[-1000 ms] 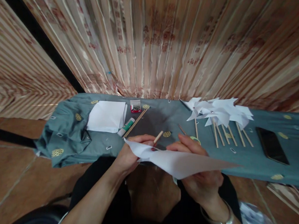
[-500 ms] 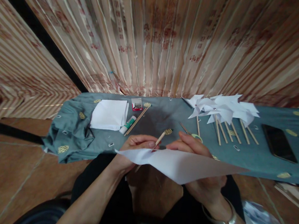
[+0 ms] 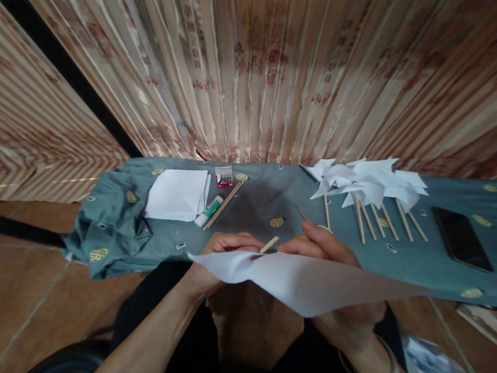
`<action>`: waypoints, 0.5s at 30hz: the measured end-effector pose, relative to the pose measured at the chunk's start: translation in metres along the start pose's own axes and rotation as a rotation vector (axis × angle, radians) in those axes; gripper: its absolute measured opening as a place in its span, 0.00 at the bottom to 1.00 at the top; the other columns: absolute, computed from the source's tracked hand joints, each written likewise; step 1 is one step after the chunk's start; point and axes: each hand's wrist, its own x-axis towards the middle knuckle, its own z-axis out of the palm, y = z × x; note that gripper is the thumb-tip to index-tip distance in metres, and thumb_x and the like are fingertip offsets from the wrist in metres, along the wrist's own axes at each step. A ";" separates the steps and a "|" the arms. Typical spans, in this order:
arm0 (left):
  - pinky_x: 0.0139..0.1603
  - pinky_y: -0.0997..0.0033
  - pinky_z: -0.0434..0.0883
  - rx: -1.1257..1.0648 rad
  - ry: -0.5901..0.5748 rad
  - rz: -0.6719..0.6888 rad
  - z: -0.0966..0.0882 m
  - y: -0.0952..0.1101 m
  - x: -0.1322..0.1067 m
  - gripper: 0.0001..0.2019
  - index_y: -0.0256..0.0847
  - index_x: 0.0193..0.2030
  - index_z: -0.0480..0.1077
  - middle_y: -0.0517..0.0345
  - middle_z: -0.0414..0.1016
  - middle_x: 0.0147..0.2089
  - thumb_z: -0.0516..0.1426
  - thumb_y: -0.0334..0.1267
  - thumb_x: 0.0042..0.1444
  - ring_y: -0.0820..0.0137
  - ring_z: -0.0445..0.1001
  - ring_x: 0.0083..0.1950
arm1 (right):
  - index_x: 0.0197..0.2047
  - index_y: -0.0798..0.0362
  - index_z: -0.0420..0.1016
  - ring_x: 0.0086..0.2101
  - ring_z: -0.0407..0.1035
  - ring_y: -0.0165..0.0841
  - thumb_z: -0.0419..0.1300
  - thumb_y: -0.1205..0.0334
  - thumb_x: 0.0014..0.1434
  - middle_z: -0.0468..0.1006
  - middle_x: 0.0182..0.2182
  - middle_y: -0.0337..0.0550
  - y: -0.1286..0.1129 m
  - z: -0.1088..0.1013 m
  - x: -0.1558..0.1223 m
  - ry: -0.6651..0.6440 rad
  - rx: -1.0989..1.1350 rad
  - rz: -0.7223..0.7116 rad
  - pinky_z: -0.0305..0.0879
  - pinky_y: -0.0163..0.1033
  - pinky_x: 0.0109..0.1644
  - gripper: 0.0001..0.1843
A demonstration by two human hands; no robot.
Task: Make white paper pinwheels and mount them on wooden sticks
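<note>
A white paper pinwheel [image 3: 301, 281], seen nearly edge-on with its paper bent, spans between my hands above my lap. Behind it pokes out the end of a wooden stick [image 3: 270, 245]. My left hand [image 3: 228, 247] is closed round the stick, at the narrower side of the paper; the paper covers part of its fingers. On the wider side, my right hand [image 3: 332, 249] grips the pinwheel, its upper fingers showing over the edge and the rest hidden behind the paper. Past the right fingertips lie scissors [image 3: 302, 212], mostly covered by that hand.
On the cloth-covered table [image 3: 264, 205] stand out a stack of white paper [image 3: 177, 195], a glue stick [image 3: 209, 211], two wooden sticks [image 3: 225, 205] and a small box of pins [image 3: 224, 177]. Several pinwheels [image 3: 370, 182] and a phone [image 3: 462, 239] lie at the right.
The stick's upper end has sunk lower behind the paper, and its lower end no longer shows. Both hands and the pinwheel sit slightly lower in view.
</note>
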 end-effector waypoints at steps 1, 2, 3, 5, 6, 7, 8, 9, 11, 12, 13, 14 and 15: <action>0.34 0.74 0.66 0.004 -0.008 0.003 -0.001 -0.001 0.000 0.10 0.39 0.29 0.82 0.53 0.78 0.31 0.69 0.41 0.41 0.71 0.70 0.31 | 0.58 0.44 0.67 0.43 0.76 0.43 0.55 0.53 0.63 0.83 0.37 0.42 0.000 0.000 0.000 0.009 0.017 -0.011 0.71 0.49 0.47 0.20; 0.34 0.74 0.66 0.006 -0.017 0.006 -0.001 -0.001 0.000 0.09 0.39 0.29 0.82 0.54 0.78 0.31 0.69 0.41 0.41 0.71 0.71 0.31 | 0.57 0.43 0.69 0.43 0.76 0.43 0.55 0.54 0.63 0.83 0.37 0.41 0.000 0.000 0.001 0.013 0.029 -0.015 0.71 0.49 0.48 0.19; 0.34 0.74 0.66 0.007 -0.026 0.009 -0.001 -0.002 0.000 0.08 0.40 0.29 0.82 0.54 0.78 0.31 0.69 0.40 0.41 0.71 0.71 0.31 | 0.55 0.43 0.70 0.44 0.76 0.43 0.55 0.54 0.63 0.82 0.37 0.41 0.000 0.000 0.001 0.015 0.036 -0.016 0.71 0.48 0.48 0.17; 0.34 0.74 0.66 0.008 -0.037 0.013 -0.002 -0.002 0.000 0.07 0.40 0.28 0.82 0.55 0.78 0.30 0.69 0.40 0.41 0.71 0.71 0.31 | 0.51 0.43 0.73 0.44 0.76 0.43 0.55 0.53 0.63 0.82 0.38 0.42 0.001 0.001 0.002 0.022 0.032 -0.009 0.71 0.48 0.48 0.15; 0.34 0.75 0.66 0.008 -0.037 0.013 -0.002 -0.002 0.000 0.07 0.40 0.27 0.81 0.55 0.78 0.30 0.69 0.40 0.41 0.71 0.71 0.30 | 0.50 0.44 0.74 0.44 0.76 0.43 0.55 0.52 0.63 0.82 0.38 0.43 0.001 0.001 0.001 0.021 0.025 -0.003 0.70 0.48 0.49 0.14; 0.34 0.75 0.67 0.006 -0.036 0.016 -0.002 -0.002 0.000 0.07 0.40 0.27 0.81 0.55 0.78 0.30 0.69 0.40 0.41 0.71 0.71 0.30 | 0.49 0.44 0.75 0.44 0.75 0.43 0.55 0.52 0.62 0.82 0.38 0.43 0.002 0.001 0.001 0.018 0.022 0.004 0.70 0.48 0.49 0.14; 0.34 0.75 0.67 0.004 -0.036 0.020 -0.002 -0.002 0.000 0.07 0.40 0.27 0.81 0.55 0.78 0.30 0.69 0.40 0.41 0.71 0.71 0.31 | 0.49 0.44 0.75 0.43 0.75 0.43 0.56 0.52 0.62 0.82 0.38 0.43 0.003 0.001 0.001 0.011 0.023 0.010 0.70 0.48 0.49 0.14; 0.34 0.75 0.67 0.001 -0.037 0.023 -0.003 -0.002 0.000 0.07 0.40 0.27 0.81 0.54 0.78 0.30 0.69 0.40 0.41 0.71 0.71 0.31 | 0.49 0.44 0.75 0.43 0.75 0.43 0.57 0.52 0.61 0.82 0.38 0.43 0.003 0.001 0.000 0.001 0.026 0.016 0.70 0.48 0.49 0.15; 0.34 0.75 0.67 -0.007 -0.042 0.028 -0.003 -0.002 0.000 0.08 0.41 0.28 0.82 0.54 0.78 0.30 0.69 0.41 0.40 0.71 0.72 0.32 | 0.52 0.44 0.74 0.43 0.75 0.43 0.58 0.53 0.60 0.82 0.37 0.43 0.005 0.001 -0.002 -0.012 0.035 0.028 0.70 0.48 0.49 0.17; 0.34 0.75 0.67 -0.013 -0.047 0.032 -0.003 -0.002 0.000 0.08 0.41 0.28 0.82 0.54 0.78 0.30 0.70 0.41 0.40 0.71 0.72 0.32 | 0.53 0.45 0.73 0.43 0.75 0.43 0.59 0.53 0.59 0.82 0.37 0.44 0.006 0.001 -0.002 -0.013 0.038 0.033 0.70 0.49 0.49 0.18; 0.34 0.75 0.67 -0.015 -0.052 0.034 -0.003 -0.002 0.000 0.08 0.41 0.28 0.82 0.54 0.78 0.30 0.70 0.42 0.40 0.71 0.72 0.31 | 0.54 0.45 0.72 0.43 0.75 0.44 0.60 0.53 0.59 0.82 0.37 0.44 0.006 0.001 -0.003 -0.011 0.039 0.037 0.70 0.49 0.49 0.20; 0.33 0.76 0.67 -0.015 -0.056 0.035 -0.004 -0.002 0.000 0.09 0.42 0.29 0.82 0.54 0.78 0.30 0.70 0.42 0.41 0.71 0.72 0.31 | 0.54 0.45 0.72 0.43 0.75 0.44 0.60 0.53 0.59 0.82 0.37 0.44 0.007 0.001 -0.003 -0.010 0.040 0.038 0.70 0.49 0.49 0.20; 0.33 0.76 0.67 -0.015 -0.060 0.035 -0.004 -0.002 -0.001 0.09 0.41 0.29 0.82 0.54 0.78 0.30 0.70 0.42 0.41 0.72 0.72 0.31 | 0.54 0.45 0.72 0.43 0.75 0.44 0.60 0.53 0.59 0.82 0.37 0.44 0.007 0.001 -0.004 -0.012 0.038 0.040 0.70 0.48 0.49 0.20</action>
